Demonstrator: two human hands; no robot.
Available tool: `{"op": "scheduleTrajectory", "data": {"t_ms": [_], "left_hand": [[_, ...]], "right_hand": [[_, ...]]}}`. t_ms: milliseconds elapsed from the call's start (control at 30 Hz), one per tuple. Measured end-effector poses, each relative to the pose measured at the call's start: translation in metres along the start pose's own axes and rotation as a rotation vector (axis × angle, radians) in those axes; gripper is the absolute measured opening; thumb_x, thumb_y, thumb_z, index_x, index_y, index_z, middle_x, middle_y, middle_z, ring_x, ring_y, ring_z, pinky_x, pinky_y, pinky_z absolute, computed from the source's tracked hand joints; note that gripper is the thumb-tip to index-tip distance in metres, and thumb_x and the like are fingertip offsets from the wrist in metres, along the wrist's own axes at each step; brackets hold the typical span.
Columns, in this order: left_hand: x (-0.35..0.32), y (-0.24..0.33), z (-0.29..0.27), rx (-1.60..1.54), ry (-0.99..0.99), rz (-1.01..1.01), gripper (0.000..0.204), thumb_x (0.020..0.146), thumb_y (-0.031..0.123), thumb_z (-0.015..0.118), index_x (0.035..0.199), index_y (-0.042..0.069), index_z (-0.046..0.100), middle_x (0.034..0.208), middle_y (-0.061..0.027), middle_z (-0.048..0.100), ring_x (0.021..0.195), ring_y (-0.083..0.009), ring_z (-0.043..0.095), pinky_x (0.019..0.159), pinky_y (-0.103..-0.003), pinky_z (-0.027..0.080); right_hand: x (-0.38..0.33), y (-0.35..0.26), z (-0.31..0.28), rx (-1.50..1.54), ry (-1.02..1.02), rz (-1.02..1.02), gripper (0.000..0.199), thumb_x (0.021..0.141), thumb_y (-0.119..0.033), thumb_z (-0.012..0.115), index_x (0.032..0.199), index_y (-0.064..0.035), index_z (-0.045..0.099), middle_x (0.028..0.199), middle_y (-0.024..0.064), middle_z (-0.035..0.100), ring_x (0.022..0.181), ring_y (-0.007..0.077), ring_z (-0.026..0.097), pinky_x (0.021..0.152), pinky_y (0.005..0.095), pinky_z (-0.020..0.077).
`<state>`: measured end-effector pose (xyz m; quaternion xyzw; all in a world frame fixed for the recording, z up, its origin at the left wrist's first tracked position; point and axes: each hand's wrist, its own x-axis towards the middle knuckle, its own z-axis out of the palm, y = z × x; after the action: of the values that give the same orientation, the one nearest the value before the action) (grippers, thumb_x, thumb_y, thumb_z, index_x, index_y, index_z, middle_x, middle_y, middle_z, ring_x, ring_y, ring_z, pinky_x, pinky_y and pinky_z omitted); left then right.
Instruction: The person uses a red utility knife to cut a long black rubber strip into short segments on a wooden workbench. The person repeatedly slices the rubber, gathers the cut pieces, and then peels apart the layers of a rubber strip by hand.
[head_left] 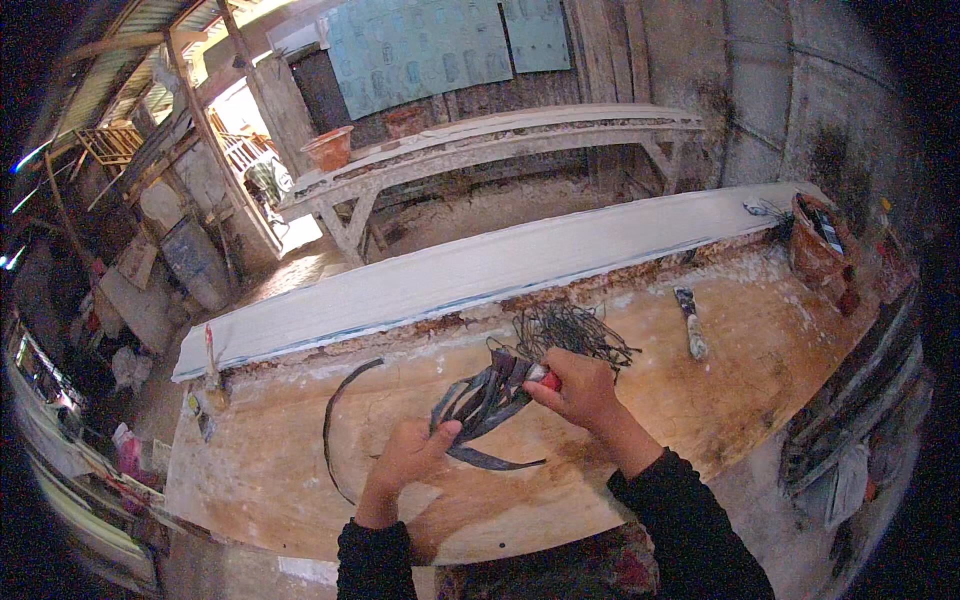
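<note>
My left hand (412, 455) is closed on a looped bundle of flat dark strips (487, 400), gripping its near left side between thumb and fingers. At the bundle's right end, my right hand (582, 388) pinches a small red thing (549, 380); its kind is hidden by my fingers. One strip end trails to the right below the bundle. A separate dark strip (327, 430) curves on the wooden tabletop (270, 480) to the left. Just beyond my hands lies a tangled heap of thin dark strands (580, 332).
A brush-like tool with a pale handle (692, 325) lies to the right. At the far right stands a clay pot (815, 245) with things in it. A long white board (480, 265) runs along the table's far side. Behind it is a pale bench (500, 132) bearing clay pots (330, 150).
</note>
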<state>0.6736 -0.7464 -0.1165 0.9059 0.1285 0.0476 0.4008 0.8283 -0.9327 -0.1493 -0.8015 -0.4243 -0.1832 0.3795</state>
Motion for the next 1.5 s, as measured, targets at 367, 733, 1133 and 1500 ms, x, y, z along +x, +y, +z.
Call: {"op": "scheduleTrajectory", "data": {"t_ms": [367, 733, 1133, 1500], "left_hand": [[-0.005, 0.013, 0.016, -0.147, -0.030, 0.077, 0.055, 0.084, 0.049, 0.043, 0.064, -0.001, 0.053, 0.049, -0.0089, 0.048, 0.046, -0.0194, 0.047, 0.047, -0.032, 0.039], [-0.029, 0.002, -0.023, -0.710, 0.430, 0.298, 0.044, 0.085, 0.039, 0.048, 0.091, -0.004, 0.057, 0.071, -0.0113, 0.058, 0.069, -0.0144, 0.053, 0.062, -0.031, 0.043], [0.010, -0.071, -0.010, -0.551, 0.748, 0.214, 0.050, 0.086, 0.042, 0.043, 0.055, 0.003, 0.042, 0.049, 0.0016, 0.035, 0.049, -0.0081, 0.035, 0.039, -0.030, 0.023], [0.017, -0.080, -0.002, -1.812, -0.410, 0.416, 0.048, 0.084, 0.048, 0.043, 0.059, 0.007, 0.043, 0.045, 0.0023, 0.033, 0.039, -0.0114, 0.031, 0.038, -0.025, 0.025]], "right_hand": [[0.005, 0.010, -0.004, 0.007, -0.134, 0.117, 0.028, 0.069, -0.032, 0.066, 0.074, -0.0099, 0.050, 0.058, 0.0063, 0.054, 0.053, 0.0256, 0.055, 0.048, 0.0347, 0.0422], [0.002, 0.146, -0.043, 0.230, 0.530, 0.587, 0.035, 0.086, -0.037, 0.047, 0.097, -0.0044, 0.051, 0.073, 0.0046, 0.051, 0.070, 0.0204, 0.052, 0.070, 0.0329, 0.0436], [0.013, 0.094, -0.007, 0.015, 0.255, 0.486, 0.033, 0.088, -0.034, 0.044, 0.083, -0.0020, 0.049, 0.065, 0.0029, 0.042, 0.059, 0.0137, 0.041, 0.051, 0.0293, 0.0319], [0.011, 0.045, 0.010, 0.121, 0.150, 0.305, 0.037, 0.083, -0.037, 0.049, 0.074, -0.0014, 0.045, 0.050, 0.0053, 0.041, 0.046, 0.0143, 0.038, 0.044, 0.0302, 0.0320]]}}
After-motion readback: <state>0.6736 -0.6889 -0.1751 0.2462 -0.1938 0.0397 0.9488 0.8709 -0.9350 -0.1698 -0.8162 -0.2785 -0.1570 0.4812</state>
